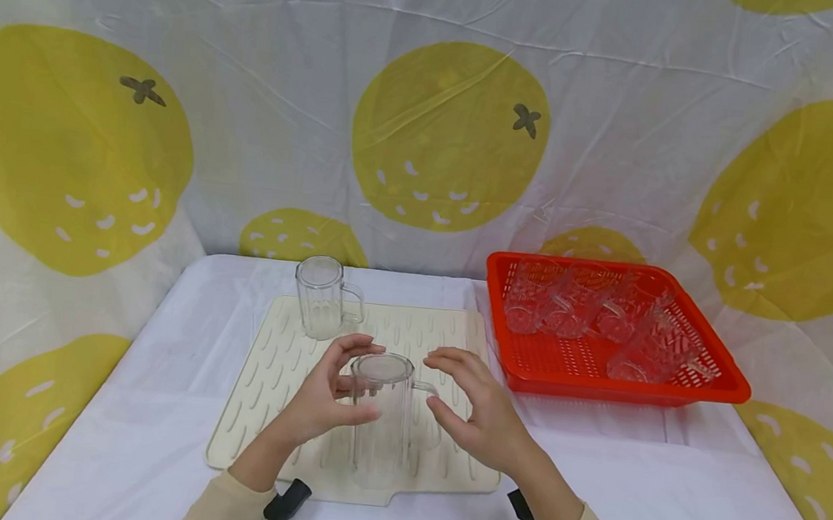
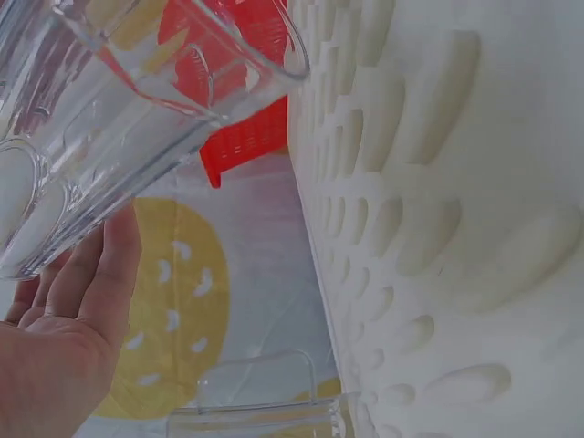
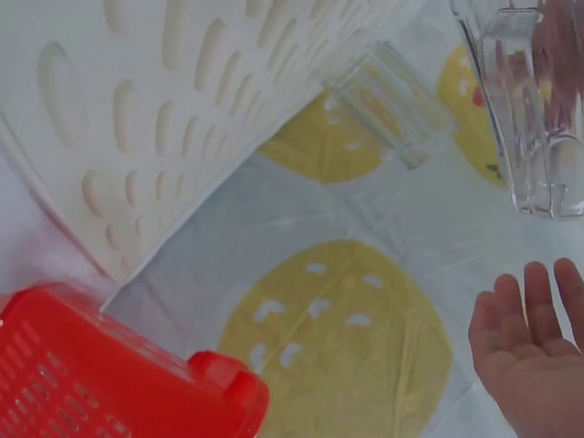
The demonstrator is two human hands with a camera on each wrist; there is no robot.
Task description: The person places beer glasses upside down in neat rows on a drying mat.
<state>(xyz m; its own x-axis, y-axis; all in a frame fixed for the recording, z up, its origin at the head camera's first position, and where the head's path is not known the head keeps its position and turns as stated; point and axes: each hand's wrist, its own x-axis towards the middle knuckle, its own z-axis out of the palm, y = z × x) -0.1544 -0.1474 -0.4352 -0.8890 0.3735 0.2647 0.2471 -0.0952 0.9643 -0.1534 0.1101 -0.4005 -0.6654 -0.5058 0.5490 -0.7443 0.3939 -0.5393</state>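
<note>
My left hand (image 1: 328,394) grips a clear glass mug (image 1: 381,424), its thumb in front and fingers behind. The mug is upside down, base up, and its handle points right. In the left wrist view its rim leans close to the cream mat (image 2: 401,128), and the mug partly covers the left fingers (image 2: 91,274). Just right of the handle, my right hand (image 1: 484,413) holds nothing, fingers spread and slightly bent; the right wrist view shows a gap between its fingertips (image 3: 534,274) and the mug. A second glass mug (image 1: 322,301) stands at the mat's back left corner.
At the right, a red plastic basket (image 1: 518,379) holds several clear glass mugs (image 1: 645,349) lying on their sides. White cloth (image 1: 629,481) covers the table. A lemon-print curtain (image 1: 272,112) hangs behind it.
</note>
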